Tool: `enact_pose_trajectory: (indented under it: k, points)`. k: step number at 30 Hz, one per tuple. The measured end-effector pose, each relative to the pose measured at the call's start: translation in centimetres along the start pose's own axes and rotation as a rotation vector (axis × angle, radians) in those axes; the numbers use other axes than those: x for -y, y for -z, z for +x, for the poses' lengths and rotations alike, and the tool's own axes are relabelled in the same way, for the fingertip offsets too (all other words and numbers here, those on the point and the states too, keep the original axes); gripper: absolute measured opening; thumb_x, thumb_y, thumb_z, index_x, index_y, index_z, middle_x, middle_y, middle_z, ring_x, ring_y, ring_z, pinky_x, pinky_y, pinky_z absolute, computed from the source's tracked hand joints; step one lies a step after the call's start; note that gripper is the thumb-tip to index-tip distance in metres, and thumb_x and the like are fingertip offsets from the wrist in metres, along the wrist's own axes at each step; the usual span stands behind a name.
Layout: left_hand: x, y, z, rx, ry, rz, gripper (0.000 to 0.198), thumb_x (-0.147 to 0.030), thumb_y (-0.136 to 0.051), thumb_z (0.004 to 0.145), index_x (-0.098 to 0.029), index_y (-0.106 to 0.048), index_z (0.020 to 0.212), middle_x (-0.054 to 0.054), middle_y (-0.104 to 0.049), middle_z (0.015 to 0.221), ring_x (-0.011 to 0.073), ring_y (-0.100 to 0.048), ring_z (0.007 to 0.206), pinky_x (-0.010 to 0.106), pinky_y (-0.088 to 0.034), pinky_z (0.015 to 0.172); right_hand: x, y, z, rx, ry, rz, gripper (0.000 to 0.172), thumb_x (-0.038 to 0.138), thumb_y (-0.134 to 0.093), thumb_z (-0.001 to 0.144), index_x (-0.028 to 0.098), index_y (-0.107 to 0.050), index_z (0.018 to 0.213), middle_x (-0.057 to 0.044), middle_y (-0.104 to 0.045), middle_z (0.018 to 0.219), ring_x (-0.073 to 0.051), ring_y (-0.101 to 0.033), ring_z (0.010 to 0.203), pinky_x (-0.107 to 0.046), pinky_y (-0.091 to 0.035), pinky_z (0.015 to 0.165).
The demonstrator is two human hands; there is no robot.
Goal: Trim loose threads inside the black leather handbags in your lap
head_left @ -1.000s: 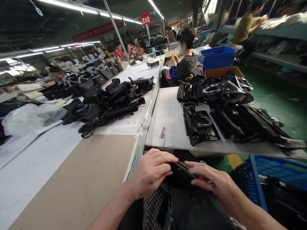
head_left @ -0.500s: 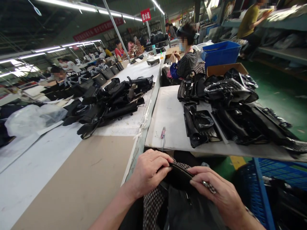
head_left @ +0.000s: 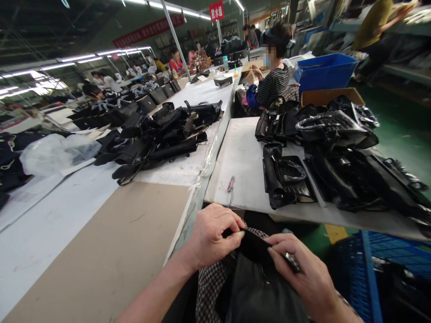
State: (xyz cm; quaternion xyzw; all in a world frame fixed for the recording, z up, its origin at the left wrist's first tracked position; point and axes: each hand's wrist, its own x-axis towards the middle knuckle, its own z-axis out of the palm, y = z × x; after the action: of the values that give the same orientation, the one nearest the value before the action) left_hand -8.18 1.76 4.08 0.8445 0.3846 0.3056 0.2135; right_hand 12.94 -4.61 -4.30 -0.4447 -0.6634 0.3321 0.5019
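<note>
A black bag (head_left: pixel 261 287) rests on my lap over checked cloth (head_left: pixel 210 287), its top edge facing me. My left hand (head_left: pixel 215 235) pinches the left end of that edge between thumb and fingers. Toward the other end, my right hand (head_left: pixel 299 264) grips the same edge, thumb below and fingers above. Between the two hands the rim is stretched, and the dark inside of the bag shows. Something small and shiny sits by the right fingers; I cannot make out what it is.
Small pink-handled snips (head_left: pixel 230 184) lie on the white-topped table (head_left: pixel 224 154) ahead. Black bags (head_left: pixel 343 175) are piled on its right, more black pieces (head_left: pixel 161 139) on the left table. A blue crate (head_left: pixel 370 278) stands at my right. A co-worker (head_left: pixel 274 74) sits beyond.
The view has turned slightly to the left, so the surroundings sit further right. My left fingers have shifted a little along the bag's edge; both hands still hold it.
</note>
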Motion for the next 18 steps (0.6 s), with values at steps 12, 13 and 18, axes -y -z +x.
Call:
enact_pose_trajectory:
  k: [12,13,18]
  points:
    - [-0.2,0.2,1.4,0.111,0.061,-0.070,0.024,-0.008,-0.062,0.072,-0.018,-0.051,0.054,-0.003,-0.072,0.067,0.0115,-0.062,0.060,0.037,-0.043,0.090,1.9,2.7,2.4,0.530,-0.310,0.077,0.021,0.034,-0.048,0.097,0.026,-0.059,0.113,-0.004,-0.064,0.112,-0.020,-0.062,0.102,-0.027,-0.051,0.088]
    - [-0.2,0.2,1.5,0.120,0.067,-0.064,0.023,-0.008,-0.062,0.072,-0.018,-0.051,0.054,-0.002,-0.072,0.068,0.0117,-0.062,0.060,0.037,-0.044,0.089,2.2,3.0,2.6,0.596,-0.256,-0.001,0.021,0.034,-0.047,0.098,0.026,-0.060,0.111,-0.004,-0.064,0.112,-0.021,-0.062,0.103,-0.028,-0.051,0.088]
    - [-0.3,-0.1,1.9,0.180,0.050,-0.055,0.022,-0.009,-0.062,0.073,-0.018,-0.053,0.056,-0.003,-0.073,0.070,0.0115,-0.063,0.061,0.039,-0.042,0.094,2.4,3.7,2.3,0.722,-0.024,-0.523,0.032,0.030,-0.037,0.101,0.018,-0.064,0.088,-0.008,-0.069,0.080,-0.025,-0.069,0.076,-0.032,-0.053,0.064]
